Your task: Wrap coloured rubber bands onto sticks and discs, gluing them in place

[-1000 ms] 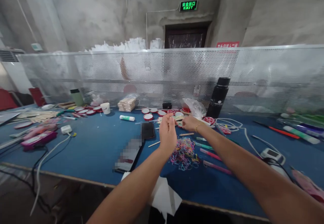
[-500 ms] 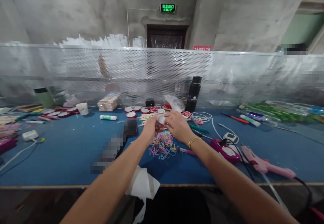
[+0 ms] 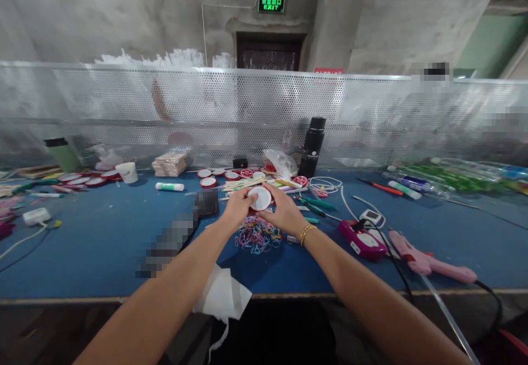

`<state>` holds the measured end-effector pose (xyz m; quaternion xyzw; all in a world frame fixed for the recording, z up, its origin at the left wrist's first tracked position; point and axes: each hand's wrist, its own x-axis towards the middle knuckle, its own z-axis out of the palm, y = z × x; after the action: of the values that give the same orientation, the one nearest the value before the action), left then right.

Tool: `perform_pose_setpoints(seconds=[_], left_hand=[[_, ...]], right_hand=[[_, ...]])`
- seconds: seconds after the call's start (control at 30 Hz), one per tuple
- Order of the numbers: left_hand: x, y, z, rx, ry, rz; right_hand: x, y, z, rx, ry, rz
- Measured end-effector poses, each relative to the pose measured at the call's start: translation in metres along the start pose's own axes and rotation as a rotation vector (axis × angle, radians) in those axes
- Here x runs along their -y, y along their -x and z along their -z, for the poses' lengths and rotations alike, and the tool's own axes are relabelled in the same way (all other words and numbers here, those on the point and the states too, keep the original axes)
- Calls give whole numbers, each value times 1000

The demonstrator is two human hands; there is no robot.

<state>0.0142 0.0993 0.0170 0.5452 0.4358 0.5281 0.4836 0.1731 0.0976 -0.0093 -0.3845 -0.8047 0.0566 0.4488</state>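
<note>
A round white lid with a red rim (image 3: 261, 198) is held between my two hands, its white face turned toward me. My left hand (image 3: 239, 205) grips its left side, the thumb lying on the white face. On the right edge, my right hand (image 3: 282, 208) has its fingers closed round the rim. Just below the hands lies a heap of small colourful rubber bands (image 3: 258, 236). Behind them are thin wooden sticks (image 3: 243, 185) and several similar red-rimmed lids (image 3: 208, 182). Green-handled pliers (image 3: 315, 206) rest right of my right hand.
A black bottle (image 3: 312, 148) stands by the perforated metal screen (image 3: 198, 101). On the right are a purple device (image 3: 362, 239) with cables and a pink glue gun (image 3: 429, 260). A glue stick (image 3: 169, 187), a paper cup (image 3: 127, 172) and a blurred-out dark object (image 3: 177, 238) are left.
The lid has turned so that its white face shows more fully, and my left thumb now lies on it. The whole view has shifted slightly.
</note>
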Motion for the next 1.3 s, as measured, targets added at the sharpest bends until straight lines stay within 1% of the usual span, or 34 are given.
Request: perform_pose_setpoints(seconds=[0.07, 0.1, 0.2, 0.23, 0.33, 0.4, 0.53, 0.6, 0.7, 0.9, 0.97, 1.03, 1.1, 1.13, 1.2, 1.3], left_hand=[[4, -3, 2, -15, -98, -19], [6, -5, 4, -30, -171, -54], [10, -11, 11, -71, -446, -210], [11, -13, 13, -73, -505, -258], [9, -13, 14, -35, -554, -366], [7, -11, 13, -33, -597, -404], [3, -7, 10, -102, -703, -390], [3, -7, 11, -115, -699, -375], [3, -10, 14, -101, -669, -350], [7, -17, 19, -68, -669, -390], [9, -19, 20, -84, -638, -364], [11, -20, 20, -97, -589, -303], [11, -21, 20, -85, -564, -258], [10, -21, 20, -77, -575, -258], [9, -21, 20, -75, -628, -310], [8, -20, 20, -50, -686, -414]], right_hand=[[1, 1, 0, 20, -16, -3], [2, 1, 1, 27, -25, -3], [5, 0, 3, 37, -33, 1], [5, -1, 4, 31, -26, -1], [6, -1, 7, 6, -4, -20], [8, -1, 7, 23, 5, -23], [11, 0, 4, 93, 15, 0], [12, 0, 2, 98, 37, -8], [13, 0, 1, 86, 75, -12], [8, 0, 5, 42, 121, 33], [5, -1, 7, 8, 139, 27], [1, -2, 9, -39, 128, 16], [-2, -3, 10, -63, 62, 14], [-3, -3, 10, -63, 20, 19], [-3, -2, 9, -65, -37, 39], [-4, -1, 7, -66, -40, 72]])
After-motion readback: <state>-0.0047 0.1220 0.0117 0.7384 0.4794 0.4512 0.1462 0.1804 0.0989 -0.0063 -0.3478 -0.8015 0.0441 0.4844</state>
